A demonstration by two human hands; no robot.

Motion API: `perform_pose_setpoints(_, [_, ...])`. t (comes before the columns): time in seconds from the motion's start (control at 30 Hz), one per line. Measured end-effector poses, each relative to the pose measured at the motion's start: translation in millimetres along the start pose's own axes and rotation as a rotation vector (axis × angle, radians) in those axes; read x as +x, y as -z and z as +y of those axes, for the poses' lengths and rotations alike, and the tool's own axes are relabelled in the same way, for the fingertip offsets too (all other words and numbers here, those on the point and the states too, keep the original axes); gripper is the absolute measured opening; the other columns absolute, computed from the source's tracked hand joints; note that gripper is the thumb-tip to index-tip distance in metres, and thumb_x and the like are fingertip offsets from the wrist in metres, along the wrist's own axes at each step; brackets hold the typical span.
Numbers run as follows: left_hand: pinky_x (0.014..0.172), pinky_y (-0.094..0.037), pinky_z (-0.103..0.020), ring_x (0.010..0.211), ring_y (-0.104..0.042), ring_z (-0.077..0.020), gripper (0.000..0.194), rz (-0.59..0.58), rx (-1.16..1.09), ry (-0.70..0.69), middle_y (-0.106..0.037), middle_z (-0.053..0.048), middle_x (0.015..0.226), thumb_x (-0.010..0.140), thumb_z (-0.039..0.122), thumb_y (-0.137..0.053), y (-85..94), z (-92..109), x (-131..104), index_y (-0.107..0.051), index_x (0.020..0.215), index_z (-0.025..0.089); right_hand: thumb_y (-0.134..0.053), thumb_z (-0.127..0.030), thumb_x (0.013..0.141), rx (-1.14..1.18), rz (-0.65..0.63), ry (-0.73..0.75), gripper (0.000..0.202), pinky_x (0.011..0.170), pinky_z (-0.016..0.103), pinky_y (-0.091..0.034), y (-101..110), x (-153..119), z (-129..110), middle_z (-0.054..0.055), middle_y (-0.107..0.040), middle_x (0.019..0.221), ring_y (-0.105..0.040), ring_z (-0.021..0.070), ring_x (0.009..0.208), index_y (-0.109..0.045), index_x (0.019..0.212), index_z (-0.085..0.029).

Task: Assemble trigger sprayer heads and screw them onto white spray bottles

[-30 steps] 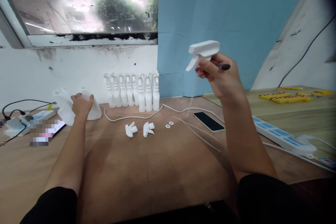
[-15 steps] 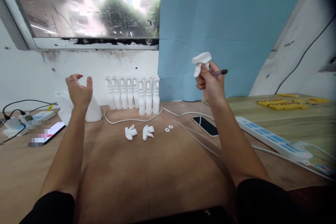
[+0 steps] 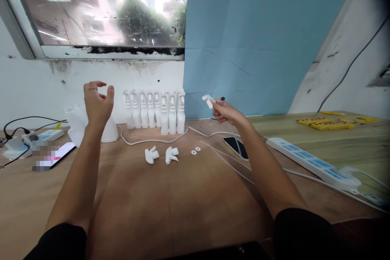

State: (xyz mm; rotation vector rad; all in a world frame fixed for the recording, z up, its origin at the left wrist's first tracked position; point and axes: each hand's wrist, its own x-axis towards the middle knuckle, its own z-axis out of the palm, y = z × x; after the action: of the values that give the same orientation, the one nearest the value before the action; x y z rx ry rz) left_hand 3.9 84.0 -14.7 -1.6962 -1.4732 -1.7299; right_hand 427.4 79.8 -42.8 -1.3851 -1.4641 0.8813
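My right hand [image 3: 227, 111] is raised over the table's back part, pinching a white trigger spray head [image 3: 207, 98]. A dark-ended pen-like stick [image 3: 222, 100] pokes up from the same hand. My left hand [image 3: 99, 105] hovers at the left, fingers curled but apart, with nothing in it. Behind its wrist stand white bottles [image 3: 109, 131], partly hidden. Two more spray heads lie on the table, a left one [image 3: 151, 155] and a right one [image 3: 171, 155]. Beside them are two small white washers [image 3: 194, 152] and thin clear tubes [image 3: 233, 165].
Several white spray bottles [image 3: 172, 120] line the wall. A white cable [image 3: 146, 142] runs in front of them. Phones lie at left [image 3: 62, 154] and right [image 3: 235, 147]. A power strip [image 3: 307, 162] and yellow pieces [image 3: 326, 123] are at the right.
My right hand has moved down and to the left with the spray head, which is now tilted. My left hand has shifted slightly right and up, still open.
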Motion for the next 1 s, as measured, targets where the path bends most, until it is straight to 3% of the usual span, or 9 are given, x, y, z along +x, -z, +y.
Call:
perform_pose_setpoints(0.17, [0.066, -0.046, -0.025, 0.07, -0.054, -0.0087, 0.031, -0.033, -0.005, -0.031, -0.052, -0.009, 0.121, 0.094, 0.035, -0.055, 0.3, 6.8, -1.8, -0.056, 0.115, 0.013, -0.056, -0.052, 0.092, -0.267, -0.127, -0.225, 0.034, 0.048, 0.025, -0.049, -0.8, 5.9, 15.8, 0.003, -0.063, 0.063, -0.061, 0.0147, 0.047, -0.047, 0.091, -0.019])
perform_pose_setpoints(0.27, [0.063, -0.046, -0.025, 0.072, -0.057, -0.0101, 0.031, -0.059, -0.019, -0.057, -0.053, -0.01, 0.121, 0.093, 0.036, -0.056, 0.7, 14.1, -4.4, -0.057, 0.115, 0.013, -0.059, -0.043, 0.093, -0.401, -0.056, -0.223, 0.027, 0.052, 0.025, -0.049, -0.1, 11.0, 19.9, 0.007, -0.068, 0.075, -0.064, 0.0149, 0.054, -0.054, 0.092, -0.016])
perform_pose_setpoints(0.4, [0.056, -0.045, -0.024, 0.075, -0.061, -0.0127, 0.026, -0.119, -0.069, -0.064, -0.055, -0.009, 0.12, 0.091, 0.038, -0.057, -1.2, 23.6, -8.7, -0.059, 0.109, 0.019, -0.064, -0.035, 0.089, -0.459, 0.061, -0.07, 0.019, 0.056, 0.021, -0.046, 1.6, 11.3, 15.0, 0.005, -0.069, 0.083, -0.065, 0.0142, 0.067, -0.06, 0.086, -0.017])
perform_pose_setpoints(0.5, [0.052, -0.046, -0.022, 0.076, -0.063, -0.0144, 0.023, -0.237, -0.201, -0.004, -0.059, -0.007, 0.113, 0.09, 0.04, -0.057, -7.4, 33.2, -14.4, -0.059, 0.105, 0.022, -0.062, -0.035, 0.091, -0.433, 0.055, 0.105, 0.016, 0.059, 0.02, -0.047, -3.8, 0.7, 2.8, 0.005, -0.068, 0.088, -0.067, 0.0138, 0.071, -0.064, 0.09, -0.018])
perform_pose_setpoints(0.67, [0.05, -0.05, -0.023, 0.071, -0.062, -0.0139, 0.028, -0.58, -0.667, 0.139, -0.061, -0.008, 0.103, 0.09, 0.046, -0.057, -23.3, 67.6, -40.9, -0.056, 0.099, 0.019, -0.064, -0.045, 0.088, -0.312, -0.087, 0.406, 0.028, 0.058, 0.025, -0.049, -33.2, -36.8, -30.0, 0.003, -0.066, 0.078, -0.066, 0.0135, 0.059, -0.066, 0.1, -0.02])
perform_pose_setpoints(0.8, [0.063, -0.055, -0.029, 0.081, -0.065, -0.0175, 0.043, -0.909, -0.852, 0.166, -0.06, -0.009, 0.109, 0.089, 0.054, -0.058, -30.3, 96.6, -69.5, -0.054, 0.116, 0.021, -0.068, -0.051, 0.083, -0.399, -0.137, 0.555, 0.034, 0.056, 0.027, -0.043, -62.0, -67.0, -48.5, -0.002, -0.061, 0.061, -0.057, 0.0121, 0.049, -0.07, 0.098, -0.021])
perform_pose_setpoints(0.9, [0.066, -0.054, -0.028, 0.081, -0.066, -0.0176, 0.044, -0.973, -0.857, 0.22, -0.062, -0.007, 0.103, 0.082, 0.048, -0.07, -31.5, 104.0, -79.0, -0.055, 0.116, 0.023, -0.071, -0.055, 0.079, -0.462, -0.158, 0.636, 0.036, 0.053, 0.026, -0.037, -76.1, -78.3, -51.6, -0.003, -0.058, 0.061, -0.05, 0.0106, 0.049, -0.071, 0.094, -0.022])
perform_pose_setpoints(1.0, [0.067, -0.055, -0.031, 0.075, -0.065, -0.017, 0.039, -0.983, -0.965, 0.382, -0.062, -0.004, 0.093, 0.078, 0.036, -0.074, -32.0, 100.8, -75.5, -0.058, 0.11, 0.022, -0.066, -0.062, 0.08, -0.389, -0.155, 0.701, 0.043, 0.054, 0.026, -0.038, -80.6, -81.7, -51.9, -0.002, -0.059, 0.068, -0.048, 0.0097, 0.051, -0.069, 0.093, -0.021])
